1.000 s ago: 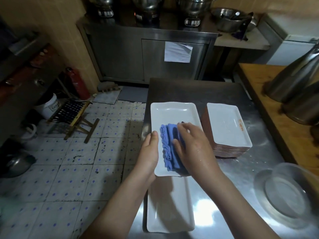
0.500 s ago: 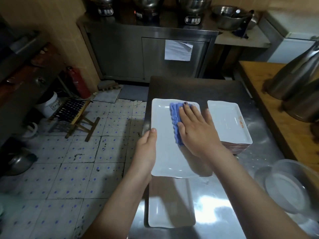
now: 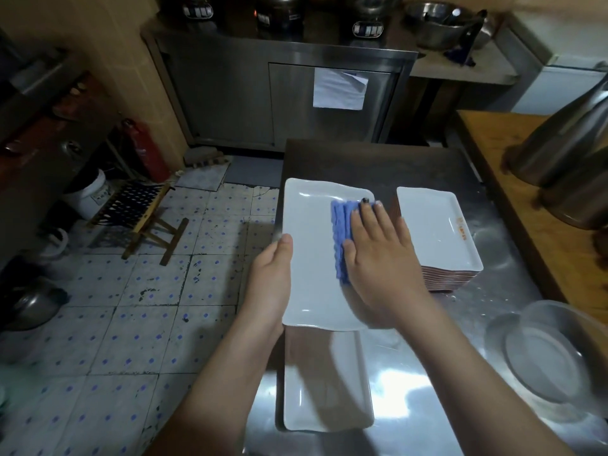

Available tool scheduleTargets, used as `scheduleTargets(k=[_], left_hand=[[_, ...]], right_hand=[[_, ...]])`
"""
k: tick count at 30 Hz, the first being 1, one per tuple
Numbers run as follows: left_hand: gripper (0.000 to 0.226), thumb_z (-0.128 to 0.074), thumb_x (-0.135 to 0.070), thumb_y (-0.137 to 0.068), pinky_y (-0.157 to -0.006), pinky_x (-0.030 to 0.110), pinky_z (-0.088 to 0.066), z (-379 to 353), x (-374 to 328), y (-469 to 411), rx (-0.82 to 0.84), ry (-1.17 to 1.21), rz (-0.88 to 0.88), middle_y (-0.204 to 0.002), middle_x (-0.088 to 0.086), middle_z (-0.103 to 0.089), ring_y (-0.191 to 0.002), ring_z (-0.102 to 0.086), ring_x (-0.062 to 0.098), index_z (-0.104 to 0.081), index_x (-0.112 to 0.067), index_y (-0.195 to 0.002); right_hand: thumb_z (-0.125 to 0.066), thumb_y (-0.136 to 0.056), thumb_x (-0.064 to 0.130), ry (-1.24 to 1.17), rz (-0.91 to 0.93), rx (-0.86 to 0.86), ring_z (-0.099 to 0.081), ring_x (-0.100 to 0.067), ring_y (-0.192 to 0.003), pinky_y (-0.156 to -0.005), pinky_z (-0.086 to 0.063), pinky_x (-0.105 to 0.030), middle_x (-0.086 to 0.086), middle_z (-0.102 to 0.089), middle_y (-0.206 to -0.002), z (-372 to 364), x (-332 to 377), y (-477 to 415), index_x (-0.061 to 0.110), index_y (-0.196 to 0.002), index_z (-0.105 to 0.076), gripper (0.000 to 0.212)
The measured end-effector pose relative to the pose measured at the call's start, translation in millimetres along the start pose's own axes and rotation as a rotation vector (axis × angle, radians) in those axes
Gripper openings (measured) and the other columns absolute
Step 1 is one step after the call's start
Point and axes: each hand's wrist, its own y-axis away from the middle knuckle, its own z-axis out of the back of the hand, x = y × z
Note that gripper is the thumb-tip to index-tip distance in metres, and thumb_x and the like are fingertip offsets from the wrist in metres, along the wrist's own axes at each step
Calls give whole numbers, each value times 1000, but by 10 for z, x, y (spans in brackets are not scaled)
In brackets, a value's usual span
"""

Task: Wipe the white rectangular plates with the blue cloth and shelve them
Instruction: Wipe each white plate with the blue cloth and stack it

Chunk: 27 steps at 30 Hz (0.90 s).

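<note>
My left hand (image 3: 273, 278) grips the left edge of a white rectangular plate (image 3: 309, 258), thumb on its rim, and holds it above the steel table. My right hand (image 3: 378, 255) lies flat with straight fingers and presses the folded blue cloth (image 3: 340, 238) onto the plate's right half. A stack of white plates (image 3: 434, 228) with reddish undersides stands just to the right. Another white plate (image 3: 325, 383) lies on the table under the held one, nearer to me.
The steel table (image 3: 427, 390) has its left edge beside my left arm. A clear glass bowl (image 3: 546, 366) sits at the near right. Metal pots (image 3: 566, 159) lie on a wooden counter (image 3: 513, 166) at the right. A tiled floor with a folding stool (image 3: 141, 215) lies to the left.
My right hand has slid the cloth from the plate's near middle up to its far right part and flattened out. The held plate has shifted slightly.
</note>
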Motion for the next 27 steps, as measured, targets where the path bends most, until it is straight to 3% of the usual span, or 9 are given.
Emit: scheduleTargets(k=[2,4,9,11,15,17,21,27], left_hand=[[34,-39,-34,-99,-46,19,-51,43,-21,-29,-32,2,-5,-58,-12,-68,-49,-64,3,-61,-21,-77],[35,-38,-34,-100,-45,17,-51,43,-17,-31,-25,-15,-10,-57,-13,-68,-48,-64,1,-61,-22,-76],[34,-40,-30,-99,-43,12,-48,-63,41,54,59,-32,25,-59,-13,-69,-51,-64,-1,-63,-22,-75],[32,-41,-31,-99,-42,13,-48,-49,14,49,63,-16,32,-58,-15,-69,-50,-64,1,-63,-22,-76],[33,-42,-33,-99,-42,17,-49,48,-28,-27,-1,14,26,-55,-13,-67,-47,-63,3,-62,-18,-77],[34,-41,-34,-99,-44,17,-50,53,-2,-28,-6,4,32,-56,-11,-68,-47,-64,3,-61,-19,-76],[35,-40,-33,-99,-40,13,-47,-38,45,28,33,-28,43,-55,-12,-67,-46,-63,1,-62,-20,-74],[32,-38,-38,-99,-61,18,-51,-84,69,72,42,-54,-27,-71,-14,-67,-71,-64,3,-61,-31,-78]], right_hand=[[6,-91,43,-30,60,12,13,-15,-145,-113,16,-35,-2,1,-160,-72,120,265,14,-152,-3,68],[0,-95,44,-76,63,69,18,-10,-142,-107,22,-31,2,5,-160,-122,123,329,18,-151,2,62],[-13,-100,37,-65,-77,62,6,-16,-146,-116,6,-39,-1,3,-160,-22,-122,-209,16,-152,-2,57],[-12,-100,37,-77,-95,57,6,-17,-146,-116,5,-38,-2,3,-160,-21,-115,-212,15,-152,-2,57],[0,-95,41,-89,42,86,10,-14,-146,-112,14,-34,0,4,-160,-154,57,278,15,-151,0,62],[-3,-98,42,-97,48,134,14,-11,-145,-109,19,-33,3,8,-159,-183,58,341,18,-151,4,59],[-12,-101,36,-95,-9,105,8,-14,-146,-114,12,-40,1,5,-160,-35,44,-40,18,-152,1,56],[-16,-102,34,-85,230,79,10,-12,-145,-114,12,-38,6,0,-160,56,243,-333,19,-152,-3,54]])
